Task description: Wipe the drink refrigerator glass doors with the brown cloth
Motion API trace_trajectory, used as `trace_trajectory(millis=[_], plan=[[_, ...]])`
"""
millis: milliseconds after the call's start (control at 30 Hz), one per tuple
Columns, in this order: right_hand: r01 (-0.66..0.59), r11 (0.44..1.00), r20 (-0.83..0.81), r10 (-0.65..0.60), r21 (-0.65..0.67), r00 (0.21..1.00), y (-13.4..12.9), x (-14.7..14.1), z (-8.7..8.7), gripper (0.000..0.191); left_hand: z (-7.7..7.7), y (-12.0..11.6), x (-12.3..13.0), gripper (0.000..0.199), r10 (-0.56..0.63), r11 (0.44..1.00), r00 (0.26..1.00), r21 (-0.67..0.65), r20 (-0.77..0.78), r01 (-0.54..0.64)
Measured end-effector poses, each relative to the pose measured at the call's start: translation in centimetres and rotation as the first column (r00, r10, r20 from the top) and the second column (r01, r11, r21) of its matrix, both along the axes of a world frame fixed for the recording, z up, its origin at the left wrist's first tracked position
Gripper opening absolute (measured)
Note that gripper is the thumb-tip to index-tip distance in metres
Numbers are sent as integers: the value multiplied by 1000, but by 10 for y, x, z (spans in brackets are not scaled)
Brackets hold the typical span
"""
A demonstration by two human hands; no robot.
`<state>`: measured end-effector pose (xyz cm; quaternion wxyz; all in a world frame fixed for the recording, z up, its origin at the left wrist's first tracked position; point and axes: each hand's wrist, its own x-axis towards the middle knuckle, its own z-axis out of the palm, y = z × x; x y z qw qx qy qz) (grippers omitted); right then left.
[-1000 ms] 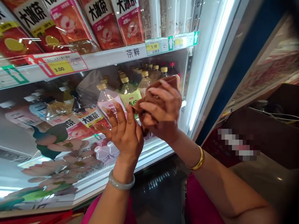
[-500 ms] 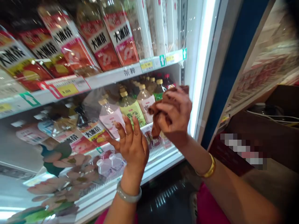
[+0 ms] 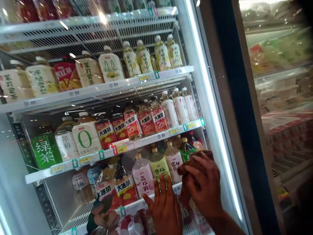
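My right hand (image 3: 207, 186) is closed around a brown cloth (image 3: 186, 182), bunched up and partly hidden by the fingers. To its left, my left hand (image 3: 165, 209) holds nothing; its fingers are spread and point upward. Both hands are in front of the lower shelves of a lit drinks cooler, near a green-yellow bottle (image 3: 159, 166) and a pink-labelled bottle (image 3: 142, 178). Whether the left fingers touch the glass I cannot tell.
Bottles of tea fill several shelves, with price tags along a shelf edge (image 3: 144, 140). A flower decal (image 3: 104, 213) shows at lower left. A bright light strip (image 3: 207, 88) runs down the right side, beside a dark frame (image 3: 241, 107). Another stocked case stands beyond.
My view has tilted up, bringing the upper shelves into sight. Both hands now appear lower and further right in the picture. The cloth is still in my right hand.
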<state>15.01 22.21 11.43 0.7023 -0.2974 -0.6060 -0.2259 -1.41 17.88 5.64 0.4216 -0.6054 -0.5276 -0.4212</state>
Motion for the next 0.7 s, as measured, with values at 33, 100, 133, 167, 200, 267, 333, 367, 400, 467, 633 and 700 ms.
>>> trace_trajectory(millis=[33,100,133,167,200,267,333,367,400,467,633,700], plan=[[-24,1000,45,23,15,999,-4,-7,-3,30,-2,3,0,82,25,1000,999,11,-22,-25],[-77,994,162,64,78,985,-7,-14,-7,33,-6,9,-1,86,64,997,996,42,-58,-61],[-93,990,213,68,109,975,-6,-12,-6,36,-7,11,-2,88,74,996,995,56,-73,-70],[-94,987,245,60,129,968,-3,-7,-4,38,-8,13,-3,89,82,995,993,64,-87,-77],[-80,987,245,44,137,969,2,1,0,40,-7,15,-3,90,90,994,991,66,-101,-84],[-24,994,146,8,108,989,15,20,9,40,-4,16,-4,91,117,992,984,57,-132,-111],[29,997,-20,-27,69,999,26,34,18,37,0,16,-4,91,153,988,976,51,-156,-147],[46,997,-87,-40,58,995,30,36,21,36,2,16,-4,90,167,986,973,55,-160,-160],[57,997,-128,-51,46,990,31,35,23,34,4,17,-3,89,175,984,971,63,-161,-167],[58,998,-130,-54,28,990,27,24,20,33,6,20,-2,84,183,981,969,90,-164,-170],[-21,994,51,16,107,999,8,-13,-7,40,10,23,-1,69,176,970,964,204,-197,-136],[-28,990,103,14,135,995,7,-13,-10,40,17,17,-1,65,177,970,957,203,-229,-131]])
